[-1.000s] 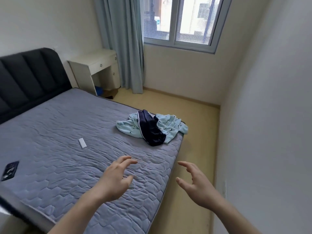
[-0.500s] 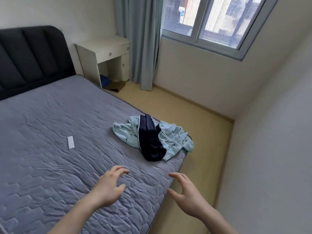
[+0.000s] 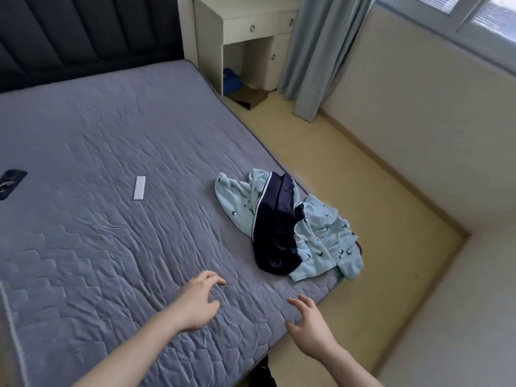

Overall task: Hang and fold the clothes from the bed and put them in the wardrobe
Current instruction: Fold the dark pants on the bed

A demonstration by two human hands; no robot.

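A crumpled light blue patterned garment (image 3: 324, 233) lies near the right corner of the grey quilted bed (image 3: 111, 219). A dark navy garment with white trim (image 3: 276, 230) is draped across it. My left hand (image 3: 196, 301) hovers over the mattress, below and left of the pile, fingers loosely curved and holding nothing. My right hand (image 3: 308, 325) is out at the bed's near edge, below the pile, fingers spread and empty. Neither hand touches the clothes. No wardrobe is in view.
A small white rectangular object (image 3: 139, 188) and a dark phone (image 3: 9, 183) lie on the bed to the left. A white bedside desk (image 3: 245, 26), a grey curtain (image 3: 315, 57) and the dark headboard (image 3: 83, 32) stand beyond. A yellow floor strip (image 3: 377, 219) runs between bed and wall.
The view has tilted down and come closer to the bed. Both hands have moved forward toward the clothes pile and still hold nothing.
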